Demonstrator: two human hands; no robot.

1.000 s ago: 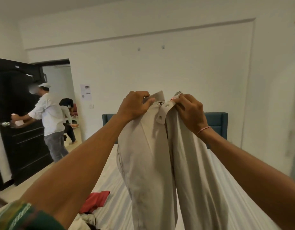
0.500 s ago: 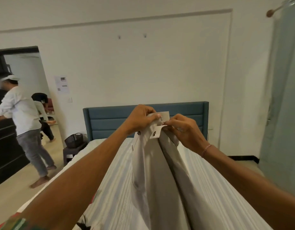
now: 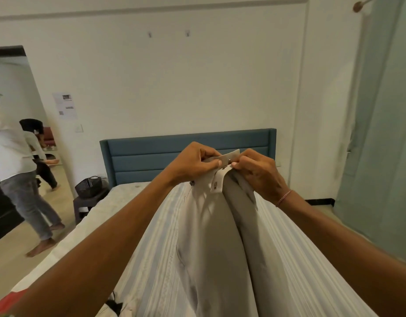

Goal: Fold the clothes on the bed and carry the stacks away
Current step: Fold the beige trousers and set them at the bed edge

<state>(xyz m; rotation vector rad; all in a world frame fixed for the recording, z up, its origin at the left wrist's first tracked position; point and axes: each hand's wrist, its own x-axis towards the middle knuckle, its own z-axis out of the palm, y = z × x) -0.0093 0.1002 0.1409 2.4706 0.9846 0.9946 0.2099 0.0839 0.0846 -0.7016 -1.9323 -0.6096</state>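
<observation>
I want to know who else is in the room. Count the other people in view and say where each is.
2. A person in a white shirt and grey jeans stands at the far left edge, partly cut off. A second, bent-over person is beyond in the doorway. Others may be out of frame.

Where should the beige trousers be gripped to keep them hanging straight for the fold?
At the waistband, from above, one pinch on each side of the fly. That is how they are held now: the left hand and right hand each pinch the top edge, and the two legs of the beige trousers hang side by side over the bed. The waistband looks like the stiffest part.
</observation>
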